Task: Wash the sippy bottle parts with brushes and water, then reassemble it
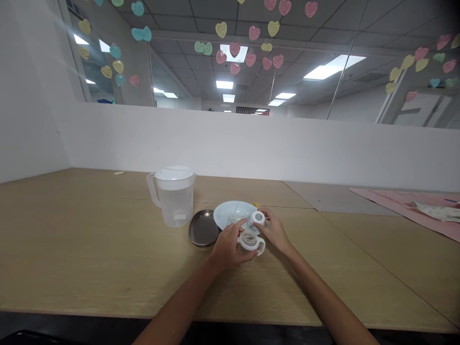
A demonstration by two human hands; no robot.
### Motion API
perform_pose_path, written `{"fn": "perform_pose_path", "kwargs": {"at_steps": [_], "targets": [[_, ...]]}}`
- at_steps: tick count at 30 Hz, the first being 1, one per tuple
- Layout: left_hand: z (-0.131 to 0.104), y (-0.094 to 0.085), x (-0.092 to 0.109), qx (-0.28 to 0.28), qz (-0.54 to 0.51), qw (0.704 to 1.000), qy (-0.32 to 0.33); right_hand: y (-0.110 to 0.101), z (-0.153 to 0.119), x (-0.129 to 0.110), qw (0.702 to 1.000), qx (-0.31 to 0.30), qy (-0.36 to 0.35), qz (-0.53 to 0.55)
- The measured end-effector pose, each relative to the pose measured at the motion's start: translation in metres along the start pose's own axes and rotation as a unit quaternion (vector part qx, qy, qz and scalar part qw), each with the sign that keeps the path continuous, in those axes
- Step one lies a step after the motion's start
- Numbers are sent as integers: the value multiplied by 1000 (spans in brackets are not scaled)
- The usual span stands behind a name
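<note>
My left hand [228,247] is wrapped round a small clear bottle [249,238] with white handles, whose mouth is uncovered. Just above and to the right, my right hand [276,230] grips a white round cap [258,219], held apart from the bottle. Behind both hands lies a white oval bowl [224,212] with something clear in it, too small to make out. A round dark metal tray [203,228] sits left of the bowl, and a clear plastic pitcher [176,203] with a white lid stands farther left.
The wooden table [89,239] meets a white wall with a window above. A bit of something yellow [256,204] shows behind the bowl. Pink cloth [391,199] lies at the far right, and a small flat beige piece [120,173] at the back left.
</note>
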State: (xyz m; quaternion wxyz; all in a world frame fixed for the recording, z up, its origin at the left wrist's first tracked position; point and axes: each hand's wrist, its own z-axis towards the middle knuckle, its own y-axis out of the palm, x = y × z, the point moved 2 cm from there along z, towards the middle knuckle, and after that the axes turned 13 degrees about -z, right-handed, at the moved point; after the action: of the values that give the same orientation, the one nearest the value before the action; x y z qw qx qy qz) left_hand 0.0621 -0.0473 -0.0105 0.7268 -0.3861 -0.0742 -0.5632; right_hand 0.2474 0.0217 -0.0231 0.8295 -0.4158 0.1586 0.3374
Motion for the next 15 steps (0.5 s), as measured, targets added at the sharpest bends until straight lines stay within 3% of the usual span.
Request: {"fn": "perform_pose_path", "kwargs": {"at_steps": [5, 11, 13, 15], "targets": [[1, -1, 0, -6, 14, 1000, 9, -3, -2, -1, 990, -13, -15, -139], [0, -4, -10, -22, -10, 999, 48, 0, -3, -1, 979, -45, -22, -198], [2, -11, -20, 44, -13, 996, 74, 0, -3, 0, 978, -41, -18, -201], [3, -26, -34, 190, 17, 980, 58, 0, -3, 2, 980, -35, -13, -196]]}}
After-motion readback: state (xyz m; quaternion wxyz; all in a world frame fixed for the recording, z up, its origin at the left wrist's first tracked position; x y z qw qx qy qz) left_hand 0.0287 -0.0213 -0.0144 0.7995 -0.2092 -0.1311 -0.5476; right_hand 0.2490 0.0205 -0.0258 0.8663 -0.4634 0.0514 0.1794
